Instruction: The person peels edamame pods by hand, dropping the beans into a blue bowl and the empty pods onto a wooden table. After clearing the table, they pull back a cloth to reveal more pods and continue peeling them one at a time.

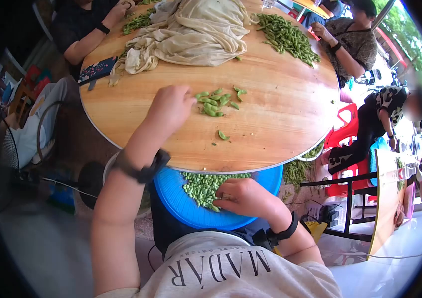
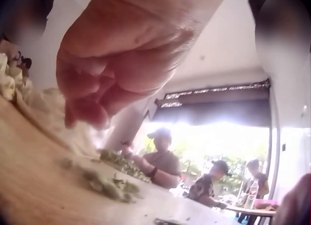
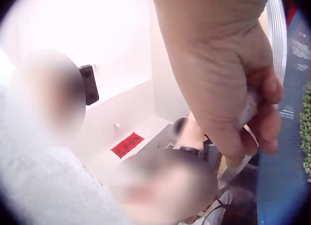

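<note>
My left hand (image 1: 169, 109) is over the round wooden table (image 1: 151, 134), its fingers bent and their tips right beside a small pile of green bean pods (image 1: 213, 106). No pod shows between these fingers in the left wrist view, where the hand (image 2: 116, 69) hangs above the blurred pods (image 2: 112, 183). Below the table edge, a blue basin (image 1: 171, 208) holds shelled green beans (image 1: 201, 187). My right hand (image 1: 248, 198) reaches over the basin with curled fingers. Something pale (image 3: 248, 108) shows between its thumb and fingers; I cannot tell what it is.
A single pod (image 1: 223, 135) lies nearer the table's front edge. Crumpled cream cloth (image 1: 196, 39) covers the far middle, with a large heap of pods (image 1: 288, 39) right of it. A dark patterned booklet (image 1: 97, 70) lies at left. People sit across the table on both sides.
</note>
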Demonstrator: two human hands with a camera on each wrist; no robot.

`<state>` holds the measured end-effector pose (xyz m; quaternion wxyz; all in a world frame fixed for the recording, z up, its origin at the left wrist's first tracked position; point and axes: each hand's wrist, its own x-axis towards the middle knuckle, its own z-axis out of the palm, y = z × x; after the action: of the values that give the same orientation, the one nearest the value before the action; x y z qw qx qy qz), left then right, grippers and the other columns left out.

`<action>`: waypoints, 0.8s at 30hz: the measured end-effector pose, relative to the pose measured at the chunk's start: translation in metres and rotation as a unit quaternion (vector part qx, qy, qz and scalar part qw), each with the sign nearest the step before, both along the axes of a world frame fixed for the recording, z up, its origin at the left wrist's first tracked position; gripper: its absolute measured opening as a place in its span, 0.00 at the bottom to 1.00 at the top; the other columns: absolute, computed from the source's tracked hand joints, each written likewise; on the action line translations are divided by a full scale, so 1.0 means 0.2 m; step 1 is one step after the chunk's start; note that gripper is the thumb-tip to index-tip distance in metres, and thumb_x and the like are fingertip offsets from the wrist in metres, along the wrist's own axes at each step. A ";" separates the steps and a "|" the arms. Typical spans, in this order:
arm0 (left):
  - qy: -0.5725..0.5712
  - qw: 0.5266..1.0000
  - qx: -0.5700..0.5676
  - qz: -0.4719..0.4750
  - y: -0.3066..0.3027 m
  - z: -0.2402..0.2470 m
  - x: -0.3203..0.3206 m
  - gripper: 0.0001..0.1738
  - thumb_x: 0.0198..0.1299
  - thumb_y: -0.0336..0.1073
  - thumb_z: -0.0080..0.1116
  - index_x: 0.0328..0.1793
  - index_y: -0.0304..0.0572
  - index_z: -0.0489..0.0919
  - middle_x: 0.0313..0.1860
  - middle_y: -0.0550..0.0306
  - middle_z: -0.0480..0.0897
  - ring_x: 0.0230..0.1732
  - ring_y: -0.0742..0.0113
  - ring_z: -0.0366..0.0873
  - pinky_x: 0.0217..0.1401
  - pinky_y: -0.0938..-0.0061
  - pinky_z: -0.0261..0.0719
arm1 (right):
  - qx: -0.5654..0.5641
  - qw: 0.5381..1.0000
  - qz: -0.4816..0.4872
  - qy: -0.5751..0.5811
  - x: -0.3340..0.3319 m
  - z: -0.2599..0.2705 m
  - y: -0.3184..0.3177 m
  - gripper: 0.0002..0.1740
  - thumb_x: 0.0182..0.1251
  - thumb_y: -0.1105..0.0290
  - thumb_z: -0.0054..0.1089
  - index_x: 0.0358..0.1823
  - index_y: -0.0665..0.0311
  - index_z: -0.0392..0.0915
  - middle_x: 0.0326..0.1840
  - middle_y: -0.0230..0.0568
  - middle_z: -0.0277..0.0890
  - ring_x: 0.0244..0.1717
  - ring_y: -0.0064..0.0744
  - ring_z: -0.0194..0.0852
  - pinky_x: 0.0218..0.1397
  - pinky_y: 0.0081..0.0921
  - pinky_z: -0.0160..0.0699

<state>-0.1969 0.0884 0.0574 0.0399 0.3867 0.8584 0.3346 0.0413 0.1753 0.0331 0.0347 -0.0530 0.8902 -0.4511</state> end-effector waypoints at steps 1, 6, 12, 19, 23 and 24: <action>0.073 0.996 -0.054 -0.001 0.09 -0.04 -0.06 0.07 0.51 0.32 0.56 0.32 0.34 0.78 0.30 0.41 0.79 0.34 0.48 0.79 0.36 0.62 0.76 | -0.003 1.000 -0.006 -0.002 0.02 0.01 0.00 0.10 0.53 0.66 0.62 0.29 0.66 0.75 0.25 0.47 0.71 0.27 0.49 0.72 0.31 0.38 0.72; 0.033 0.986 -0.163 0.006 0.26 -0.16 -0.14 0.08 0.49 0.33 0.58 0.32 0.35 0.78 0.31 0.42 0.80 0.36 0.47 0.78 0.39 0.61 0.76 | -0.029 0.998 -0.053 -0.019 0.14 0.05 0.05 0.10 0.55 0.67 0.61 0.30 0.67 0.76 0.25 0.45 0.72 0.26 0.45 0.73 0.29 0.34 0.72; -0.144 0.989 0.022 0.022 0.08 -0.02 0.02 0.10 0.48 0.27 0.62 0.38 0.32 0.77 0.24 0.55 0.78 0.21 0.74 0.74 0.22 0.80 0.72 | -0.118 0.978 -0.147 0.084 0.21 0.00 0.13 0.12 0.63 0.64 0.56 0.39 0.67 0.77 0.26 0.40 0.73 0.24 0.30 0.71 0.30 0.24 0.70; -0.394 0.900 0.187 -0.011 -0.19 -0.13 0.50 0.12 0.51 0.24 0.61 0.43 0.29 0.76 0.28 0.62 0.77 0.21 0.81 0.70 0.22 0.87 0.68 | -0.440 0.872 -0.201 -0.081 0.11 -0.02 0.09 0.21 0.72 0.54 0.39 0.35 0.66 0.72 0.16 0.26 0.57 0.17 0.14 0.50 0.20 0.13 0.50; -0.422 0.883 0.204 0.030 -0.23 -0.16 0.59 0.13 0.52 0.25 0.61 0.44 0.29 0.75 0.28 0.61 0.77 0.22 0.80 0.71 0.24 0.88 0.69 | -0.492 0.845 -0.192 -0.080 0.05 -0.07 0.04 0.23 0.72 0.51 0.37 0.34 0.64 0.72 0.16 0.26 0.58 0.16 0.14 0.49 0.19 0.12 0.49; -0.430 0.876 0.219 0.014 -0.25 -0.16 0.62 0.13 0.51 0.24 0.62 0.44 0.29 0.76 0.29 0.59 0.78 0.23 0.80 0.72 0.26 0.85 0.72 | -0.496 0.845 -0.183 -0.083 0.04 -0.06 0.04 0.24 0.72 0.51 0.37 0.34 0.64 0.72 0.16 0.26 0.59 0.16 0.13 0.49 0.18 0.12 0.49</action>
<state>-0.0735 0.0382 0.0263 0.3148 0.1914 0.6665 0.6481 0.0498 0.1827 0.0215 -0.0053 0.1383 0.5351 -0.8334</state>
